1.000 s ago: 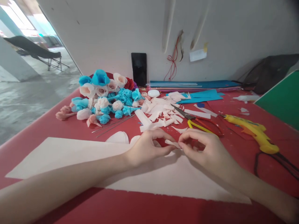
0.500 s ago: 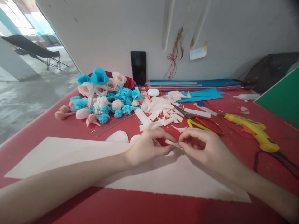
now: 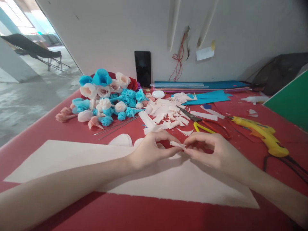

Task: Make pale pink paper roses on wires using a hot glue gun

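Observation:
Between my two hands is a small strip of pale paper (image 3: pixel 177 144), narrow and partly covered by fingertips. My left hand (image 3: pixel 154 147) pinches its left part between thumb and fingers. The thumb and forefinger of my right hand (image 3: pixel 207 149) close on its right end. Both hands hover over a large pale paper sheet (image 3: pixel 72 160) lying on the red table (image 3: pixel 134 211). Just behind the hands are rounded paper petals (image 3: pixel 120 140), partly hidden by the left hand, and scissors (image 3: pixel 207 124) with one red and one yellow handle.
Blue, white and pink paper flowers (image 3: pixel 106 96) are heaped at the back left, thin wires (image 3: pixel 115 128) before them. Paper scraps (image 3: pixel 166 112) lie mid-table. A yellow glue gun (image 3: pixel 262 134) with a cord rests at right. A phone (image 3: pixel 142 69) leans on the wall; a green board (image 3: pixel 291 99) stands far right.
The paper strip has turned slightly between my fingers and shows a flatter, broader face. Both hands have hardly moved, and the things on the table lie as before.

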`<state>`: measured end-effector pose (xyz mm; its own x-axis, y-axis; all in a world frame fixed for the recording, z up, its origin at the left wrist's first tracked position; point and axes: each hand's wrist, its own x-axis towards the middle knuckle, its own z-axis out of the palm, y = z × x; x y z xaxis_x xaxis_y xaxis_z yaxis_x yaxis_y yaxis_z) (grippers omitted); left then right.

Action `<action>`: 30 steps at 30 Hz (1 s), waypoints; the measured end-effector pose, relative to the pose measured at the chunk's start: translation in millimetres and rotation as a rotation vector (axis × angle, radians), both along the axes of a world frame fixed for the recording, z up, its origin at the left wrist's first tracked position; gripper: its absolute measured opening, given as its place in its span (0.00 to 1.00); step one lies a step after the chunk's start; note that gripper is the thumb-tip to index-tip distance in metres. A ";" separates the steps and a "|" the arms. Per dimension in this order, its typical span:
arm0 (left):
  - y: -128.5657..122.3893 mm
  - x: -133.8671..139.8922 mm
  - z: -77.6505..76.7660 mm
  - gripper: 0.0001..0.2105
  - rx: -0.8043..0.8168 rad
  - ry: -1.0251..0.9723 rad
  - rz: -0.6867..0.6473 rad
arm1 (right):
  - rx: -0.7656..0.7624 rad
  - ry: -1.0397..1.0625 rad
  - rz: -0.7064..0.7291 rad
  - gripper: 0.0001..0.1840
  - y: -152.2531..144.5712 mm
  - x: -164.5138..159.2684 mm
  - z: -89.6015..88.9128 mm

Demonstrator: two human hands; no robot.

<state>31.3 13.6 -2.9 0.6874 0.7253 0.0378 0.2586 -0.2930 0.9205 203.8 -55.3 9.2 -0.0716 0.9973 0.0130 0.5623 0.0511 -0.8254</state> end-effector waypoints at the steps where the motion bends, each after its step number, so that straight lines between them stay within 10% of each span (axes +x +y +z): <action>1: 0.2 -0.1 0.0 0.06 -0.004 0.002 -0.001 | -0.007 0.004 -0.001 0.07 0.3 -0.2 -0.4; 23: -3.4 1.1 1.0 0.06 -0.048 0.055 0.034 | -0.086 -0.083 0.076 0.12 4.0 4.0 3.5; 30: -2.8 0.2 -0.9 0.07 -0.055 0.081 0.070 | 0.022 -0.510 -0.365 0.10 -4.8 65.2 28.0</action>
<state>31.5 10.8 -3.8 0.6339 0.7713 -0.0572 0.3511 -0.2211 0.9099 269.1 -60.2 37.1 0.2713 0.9584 0.0883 0.8695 -0.2047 -0.4495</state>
